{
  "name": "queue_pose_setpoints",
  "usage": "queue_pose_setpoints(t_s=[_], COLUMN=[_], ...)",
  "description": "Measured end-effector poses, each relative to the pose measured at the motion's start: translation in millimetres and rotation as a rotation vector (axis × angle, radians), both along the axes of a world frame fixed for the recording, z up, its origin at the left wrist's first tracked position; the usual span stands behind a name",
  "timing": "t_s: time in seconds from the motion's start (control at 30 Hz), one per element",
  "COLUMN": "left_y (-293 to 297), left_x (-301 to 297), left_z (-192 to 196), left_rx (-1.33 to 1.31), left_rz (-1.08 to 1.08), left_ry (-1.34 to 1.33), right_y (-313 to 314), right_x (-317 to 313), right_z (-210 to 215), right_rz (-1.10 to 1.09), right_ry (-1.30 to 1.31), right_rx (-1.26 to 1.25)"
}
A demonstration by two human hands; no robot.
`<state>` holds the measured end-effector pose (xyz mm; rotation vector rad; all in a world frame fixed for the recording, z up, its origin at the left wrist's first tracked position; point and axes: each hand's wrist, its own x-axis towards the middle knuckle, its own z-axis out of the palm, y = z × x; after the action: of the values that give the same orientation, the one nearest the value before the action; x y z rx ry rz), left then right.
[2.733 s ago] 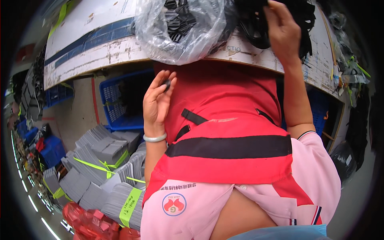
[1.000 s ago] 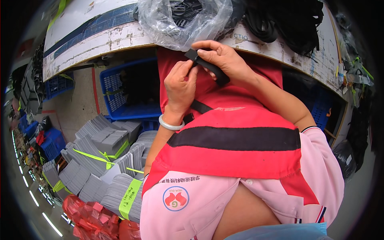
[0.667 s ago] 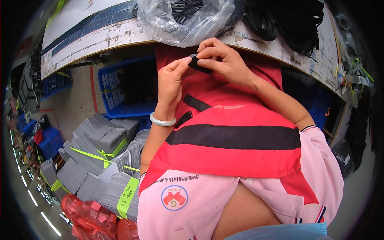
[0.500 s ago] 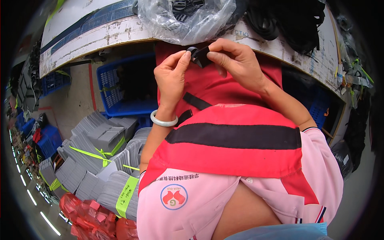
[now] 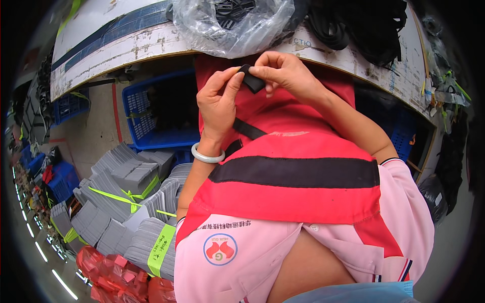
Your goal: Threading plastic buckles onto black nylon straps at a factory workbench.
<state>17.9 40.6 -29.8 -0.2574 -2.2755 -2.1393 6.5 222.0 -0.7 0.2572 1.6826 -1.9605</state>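
Both hands are raised over my red apron [image 5: 283, 118], close to the table's front edge. My left hand [image 5: 218, 98] pinches the upper left end of a short, folded black webbing strap [image 5: 253, 82] between thumb and index finger. On the strap's right side, my right hand [image 5: 287, 76] is closed, with its thumb pressed to the upper part. The strap's loose end hangs between the hands. Whether a plastic buckle sits on the strap under the fingers, I cannot tell. Just beyond, a clear plastic bag [image 5: 202, 30] holds several black plastic buckles [image 5: 233, 12].
The worn white table [image 5: 126, 48] curves across the far side, with black straps [image 5: 331, 33] heaped on its right. Blue crates [image 5: 136, 108] stand beneath. At my left lie bundled grey sheets [image 5: 108, 202] tied with green bands, and red plastic bags [image 5: 113, 270].
My right hand has shifted left and its thumb now lies on the strap near my left fingers. The strap has turned, and the grey, curved edge by my left thumb no longer shows.
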Motion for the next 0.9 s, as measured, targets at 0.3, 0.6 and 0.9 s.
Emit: queue_pose_setpoints(t_s=[0.3, 0.6, 0.9], left_y=[-47.0, -151.5, 29.9], left_x=[3.9, -10.4, -175.9], left_z=[40.1, 76.5, 35.3], left_rx=[0.014, -0.699, -0.461], left_rz=[-0.215, 0.250, -0.292], left_ry=[-0.160, -0.102, 0.247], right_y=[1.6, 20.7, 5.9], right_x=[-8.1, -17.3, -3.7], right_z=[-7.0, -18.8, -17.8], right_rz=[0.095, 0.080, 0.301], right_ry=[-0.027, 0.070, 0.348], right_rx=[-0.174, 0.046, 0.291])
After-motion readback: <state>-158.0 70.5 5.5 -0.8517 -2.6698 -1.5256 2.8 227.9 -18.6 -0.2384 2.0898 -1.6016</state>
